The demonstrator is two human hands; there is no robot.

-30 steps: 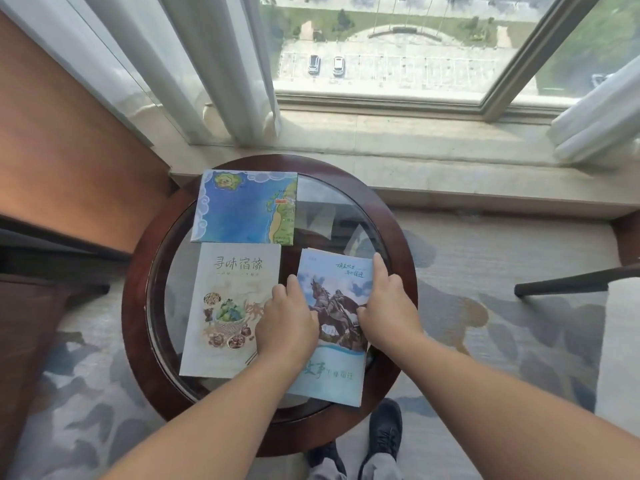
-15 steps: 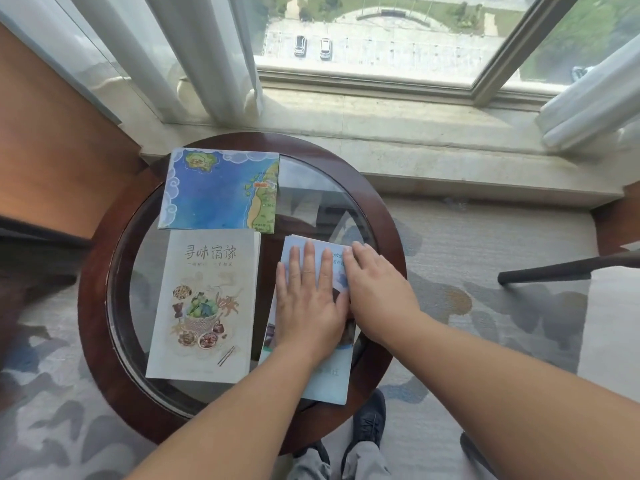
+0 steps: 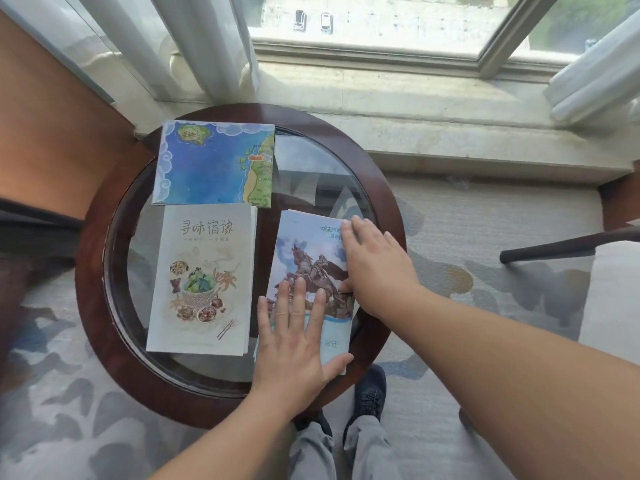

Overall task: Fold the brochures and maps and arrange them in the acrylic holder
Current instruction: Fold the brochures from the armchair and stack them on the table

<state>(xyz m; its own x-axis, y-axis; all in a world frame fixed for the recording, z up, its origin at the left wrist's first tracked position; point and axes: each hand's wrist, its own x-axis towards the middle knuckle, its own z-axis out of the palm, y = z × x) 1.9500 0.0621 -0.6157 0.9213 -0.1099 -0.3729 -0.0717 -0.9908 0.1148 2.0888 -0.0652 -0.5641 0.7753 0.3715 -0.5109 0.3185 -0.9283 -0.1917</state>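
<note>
Right now the blue brochure with the horseman statue (image 3: 313,271) lies folded on the right half of the round glass-topped counter (image 3: 384,209), its near end overhanging the glass onto the wooden rim. The left hand (image 3: 294,344) lies flat on its lower part, fingers spread, and the right hand (image 3: 374,268) presses its right edge, fingers extended and close together; neither pinches anything. By my reading this is the flattening of a crease, so this brochure's fold looks nearly done.

Just to its left, apart by a narrow gap, lies the pale food brochure (image 3: 202,282), already folded to booklet size. Beyond that, at the far left of the counter, lies the sea map (image 3: 214,164), also folded; its near edge touches or slightly overlaps the food brochure's top.

No acrylic holder shows anywhere, so the whole arranging step appears to be left.

As for writing: the food brochure's title reads 寻味宿豫 as best I can tell, with a smaller line beneath too small to read. The blue brochure shows 宿迁 near its bottom; the characters at its top right are partly covered by the right hand and unclear
</note>
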